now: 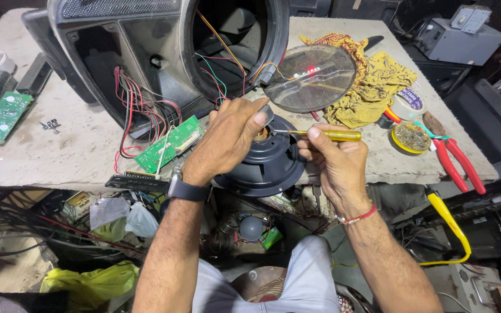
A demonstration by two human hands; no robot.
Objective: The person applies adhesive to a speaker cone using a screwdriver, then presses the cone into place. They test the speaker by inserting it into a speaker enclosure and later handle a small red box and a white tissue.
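A black speaker driver (265, 165) lies cone-down at the bench's front edge. My left hand (230, 136) rests on top of it, fingers curled over its magnet. My right hand (334, 156) grips a yellow-handled screwdriver (331, 135), whose metal tip points left at the driver's centre beside my left thumb. Behind stands an open black speaker cabinet (146, 52) with coloured wires (140, 110) hanging out to a green circuit board (169, 145).
A round mesh grille (311, 78) lies on a yellow cloth (378, 81). Red-handled pliers (459, 162), a tape roll (410, 103) and a small round tin (411, 138) sit at right. Another green board (1, 116) and loose screws (50, 124) lie at left. Clutter fills the floor below.
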